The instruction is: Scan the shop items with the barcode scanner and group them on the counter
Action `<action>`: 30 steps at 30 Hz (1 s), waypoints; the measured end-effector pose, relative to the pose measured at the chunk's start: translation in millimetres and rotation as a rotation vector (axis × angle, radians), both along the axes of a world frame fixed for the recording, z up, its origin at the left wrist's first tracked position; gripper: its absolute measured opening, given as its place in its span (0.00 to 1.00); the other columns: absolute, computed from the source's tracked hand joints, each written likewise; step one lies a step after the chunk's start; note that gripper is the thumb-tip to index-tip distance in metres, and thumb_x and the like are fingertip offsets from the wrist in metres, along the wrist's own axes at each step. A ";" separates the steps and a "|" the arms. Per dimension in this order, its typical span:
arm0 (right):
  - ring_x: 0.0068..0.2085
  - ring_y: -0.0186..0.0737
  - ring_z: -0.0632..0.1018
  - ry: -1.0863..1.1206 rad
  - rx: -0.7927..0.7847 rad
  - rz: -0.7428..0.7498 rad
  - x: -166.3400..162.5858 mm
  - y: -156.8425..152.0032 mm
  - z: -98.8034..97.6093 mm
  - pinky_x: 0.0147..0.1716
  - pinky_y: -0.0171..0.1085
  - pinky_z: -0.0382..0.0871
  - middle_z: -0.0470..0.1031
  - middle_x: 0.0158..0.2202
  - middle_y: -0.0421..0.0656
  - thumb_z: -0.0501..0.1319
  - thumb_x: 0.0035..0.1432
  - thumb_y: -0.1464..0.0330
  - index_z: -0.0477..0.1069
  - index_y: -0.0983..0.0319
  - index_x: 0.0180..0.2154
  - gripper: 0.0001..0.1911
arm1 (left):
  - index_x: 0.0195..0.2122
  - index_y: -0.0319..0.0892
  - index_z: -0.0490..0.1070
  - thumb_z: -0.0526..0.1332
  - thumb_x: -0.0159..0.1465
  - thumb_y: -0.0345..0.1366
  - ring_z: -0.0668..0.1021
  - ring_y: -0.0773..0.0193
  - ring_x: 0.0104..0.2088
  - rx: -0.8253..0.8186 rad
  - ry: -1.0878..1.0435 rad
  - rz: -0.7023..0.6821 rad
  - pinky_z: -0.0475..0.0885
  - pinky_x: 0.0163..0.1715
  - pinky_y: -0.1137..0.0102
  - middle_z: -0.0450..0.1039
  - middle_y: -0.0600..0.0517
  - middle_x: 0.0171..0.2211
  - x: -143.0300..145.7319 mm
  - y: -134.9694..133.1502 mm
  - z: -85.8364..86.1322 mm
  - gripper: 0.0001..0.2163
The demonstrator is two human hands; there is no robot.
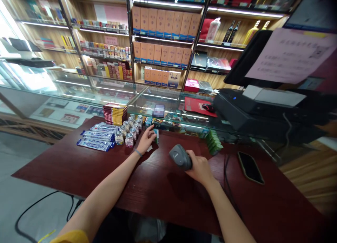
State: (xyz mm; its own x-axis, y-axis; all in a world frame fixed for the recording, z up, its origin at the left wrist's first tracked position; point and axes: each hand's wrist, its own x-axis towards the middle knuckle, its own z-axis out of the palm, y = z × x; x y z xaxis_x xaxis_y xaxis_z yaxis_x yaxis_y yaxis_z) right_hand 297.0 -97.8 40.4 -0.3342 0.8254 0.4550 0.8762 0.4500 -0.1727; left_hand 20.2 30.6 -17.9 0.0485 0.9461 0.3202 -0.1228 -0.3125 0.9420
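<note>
My right hand point(201, 167) is wrapped round the handle of a grey barcode scanner point(180, 157), held above the dark red table with its head towards the left. Further forward, my left hand point(146, 139) reaches over the table with its fingers stretched out. Just to its right stands a small white and green box point(157, 136); whether the fingers touch it I cannot tell. Left of that hand are several small jars with silvery lids point(129, 139) in rows. Beyond them lie blue and white packets point(96, 139) and a stack of red and yellow packs point(115, 114).
Several green packs point(213, 143) stand in a row on the right, near a phone point(250, 167) and a black cable point(226, 176). A glass display counter point(142, 95) borders the table's far side. A dark point-of-sale machine point(244, 111) stands at the right. Stocked shelves line the wall.
</note>
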 end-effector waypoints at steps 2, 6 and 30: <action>0.28 0.48 0.83 0.111 0.019 -0.060 7.7 2.3 -1.3 0.26 0.35 0.66 0.81 0.27 0.43 0.64 0.48 0.65 0.68 0.58 0.46 0.21 | 0.60 0.41 0.65 0.68 0.59 0.40 0.80 0.61 0.41 -0.021 -0.030 0.019 0.76 0.44 0.67 0.78 0.49 0.39 1.0 -0.3 1.0 0.28; 0.30 0.50 0.83 0.382 0.081 -0.251 28.2 8.1 -4.0 0.27 0.36 0.69 0.81 0.29 0.44 0.64 0.51 0.61 0.66 0.58 0.47 0.21 | 0.45 0.41 0.69 0.73 0.53 0.41 0.81 0.60 0.41 -0.069 -0.094 0.027 0.76 0.44 0.65 0.78 0.49 0.39 11.1 -4.4 6.3 0.22; 0.16 0.32 0.69 1.384 0.344 -0.439 92.9 9.8 29.2 0.19 0.34 0.67 0.69 0.17 0.32 0.67 0.54 0.60 0.63 0.58 0.33 0.15 | 0.38 0.41 0.71 0.69 0.55 0.30 0.75 0.61 0.38 0.190 0.235 0.019 0.70 0.43 0.66 0.73 0.51 0.36 269.5 45.8 4.9 0.11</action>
